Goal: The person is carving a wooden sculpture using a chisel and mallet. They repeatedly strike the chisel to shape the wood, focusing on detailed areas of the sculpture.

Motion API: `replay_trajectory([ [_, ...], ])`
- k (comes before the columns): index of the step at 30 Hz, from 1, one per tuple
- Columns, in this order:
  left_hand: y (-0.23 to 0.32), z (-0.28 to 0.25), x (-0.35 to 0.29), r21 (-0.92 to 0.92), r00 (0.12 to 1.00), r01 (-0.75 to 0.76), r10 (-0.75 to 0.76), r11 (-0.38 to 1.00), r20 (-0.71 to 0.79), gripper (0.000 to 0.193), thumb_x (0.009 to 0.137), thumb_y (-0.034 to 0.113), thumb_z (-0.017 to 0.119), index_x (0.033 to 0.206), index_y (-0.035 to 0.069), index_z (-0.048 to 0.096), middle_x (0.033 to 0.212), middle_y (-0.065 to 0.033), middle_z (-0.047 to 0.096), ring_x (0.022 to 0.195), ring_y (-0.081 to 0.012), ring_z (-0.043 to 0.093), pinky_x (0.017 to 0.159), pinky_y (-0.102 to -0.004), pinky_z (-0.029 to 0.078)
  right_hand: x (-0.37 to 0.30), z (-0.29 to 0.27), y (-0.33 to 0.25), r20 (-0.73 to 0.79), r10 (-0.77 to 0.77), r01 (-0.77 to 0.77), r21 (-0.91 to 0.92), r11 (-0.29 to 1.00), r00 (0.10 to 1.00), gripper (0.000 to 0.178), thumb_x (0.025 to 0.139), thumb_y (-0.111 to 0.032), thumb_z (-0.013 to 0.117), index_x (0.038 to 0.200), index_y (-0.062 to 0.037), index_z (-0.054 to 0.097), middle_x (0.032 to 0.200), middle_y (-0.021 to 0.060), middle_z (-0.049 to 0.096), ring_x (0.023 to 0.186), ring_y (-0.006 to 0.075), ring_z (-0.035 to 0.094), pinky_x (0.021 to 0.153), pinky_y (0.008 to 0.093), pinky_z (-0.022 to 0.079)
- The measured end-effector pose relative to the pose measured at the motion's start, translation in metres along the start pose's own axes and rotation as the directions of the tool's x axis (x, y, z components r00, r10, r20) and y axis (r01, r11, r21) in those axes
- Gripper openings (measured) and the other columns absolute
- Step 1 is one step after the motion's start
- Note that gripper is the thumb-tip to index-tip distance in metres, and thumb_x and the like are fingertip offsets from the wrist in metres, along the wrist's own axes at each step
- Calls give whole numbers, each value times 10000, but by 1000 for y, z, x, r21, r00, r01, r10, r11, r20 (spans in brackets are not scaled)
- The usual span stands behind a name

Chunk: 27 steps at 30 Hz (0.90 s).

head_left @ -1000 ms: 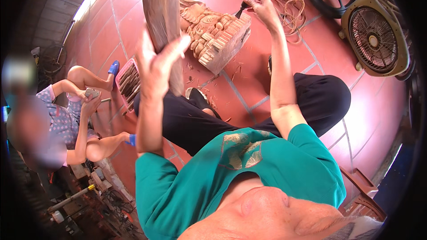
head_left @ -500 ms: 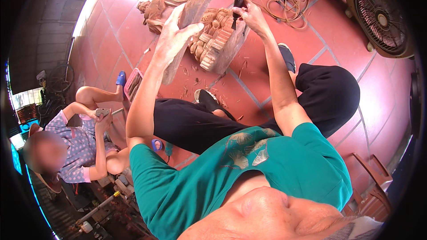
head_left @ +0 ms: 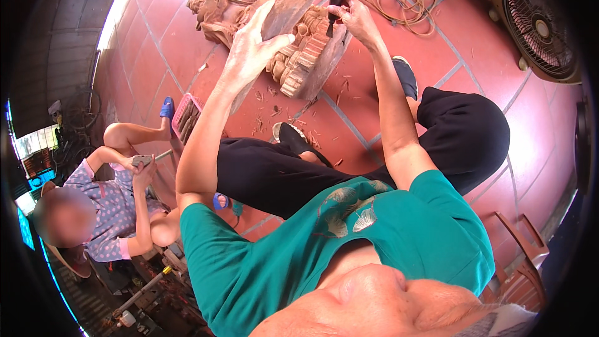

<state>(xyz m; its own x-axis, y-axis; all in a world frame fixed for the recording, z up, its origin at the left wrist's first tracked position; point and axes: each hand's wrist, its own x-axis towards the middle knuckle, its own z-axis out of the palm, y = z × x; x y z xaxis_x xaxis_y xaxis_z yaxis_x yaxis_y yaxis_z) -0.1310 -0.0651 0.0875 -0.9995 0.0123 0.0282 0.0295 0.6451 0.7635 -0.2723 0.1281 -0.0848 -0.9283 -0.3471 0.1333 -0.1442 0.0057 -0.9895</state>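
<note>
My left hand (head_left: 249, 50) is closed round a long, flat wooden bat (head_left: 299, 0), thumb stretched out to the right. The bat's upper part slants over a brown carved wood piece (head_left: 302, 65) lying on the floor, with ridged relief and a flat, pale side facing right. In my right hand (head_left: 359, 22) is a dark-handled chisel (head_left: 337, 0), pinched nearly upright. Its lower end meets the carving's right part, at the edge of the relief. Another carved portion (head_left: 218, 15) lies to the left; the bat hides whether the two join.
Wood shavings (head_left: 268, 109) litter the red tiles around my shoes. A coiled cord (head_left: 405, 0) and a box fan (head_left: 536, 25) lie at the upper right. At left a person (head_left: 118, 206) sits holding a phone, near a pink basket (head_left: 187, 115). A brown chair (head_left: 524, 256) stands lower right.
The bat's upper end has swung right and lower, closer to the chisel handle. My left hand has shifted slightly right with it. The chisel stays almost in place.
</note>
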Motion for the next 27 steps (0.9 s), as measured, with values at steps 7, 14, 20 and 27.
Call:
replay_trajectory([
  [7, 9, -2, 6, 58, 1000, 18, -20, 998, 24, 801, 858, 267, 760, 1533, 77, 371, 1506, -202, 461, 1421, -290, 411, 1175, -453, 324, -3, 3, -8, -13, -6, 6, 60, 998, 1000, 382, 948, -198, 685, 1248, 16, 580, 877, 71, 714, 759, 107, 636, 634, 290, 501],
  [14, 27, 1, 12, 5, 983, -150, 150, 989, -102, 814, 881, 269, 769, 1551, 102, 340, 1482, -182, 487, 1336, -243, 509, 1052, -388, 486, -13, 10, -27, -37, -38, 29, -208, 978, 999, 347, 924, -207, 710, 1207, -38, 600, 980, 145, 738, 847, 273, 696, 755, 384, 514],
  [20, 20, 14, 26, 206, 993, -79, 95, 975, -68, 778, 926, 374, 704, 1567, 146, 326, 1423, -216, 545, 1216, -258, 623, 1008, -435, 508, -17, 11, -34, -27, -65, 59, -186, 981, 998, 354, 904, -221, 729, 1177, -35, 603, 978, 164, 731, 894, 327, 694, 780, 410, 510],
  [27, 1, 4, 38, 302, 997, -79, 70, 950, 40, 798, 894, 402, 679, 1560, 140, 327, 1467, -229, 503, 1351, -373, 500, 1130, -443, 390, -13, 11, -22, -34, -83, 75, -203, 976, 996, 357, 906, -235, 727, 1175, -34, 607, 957, 165, 727, 866, 307, 689, 770, 395, 508],
])
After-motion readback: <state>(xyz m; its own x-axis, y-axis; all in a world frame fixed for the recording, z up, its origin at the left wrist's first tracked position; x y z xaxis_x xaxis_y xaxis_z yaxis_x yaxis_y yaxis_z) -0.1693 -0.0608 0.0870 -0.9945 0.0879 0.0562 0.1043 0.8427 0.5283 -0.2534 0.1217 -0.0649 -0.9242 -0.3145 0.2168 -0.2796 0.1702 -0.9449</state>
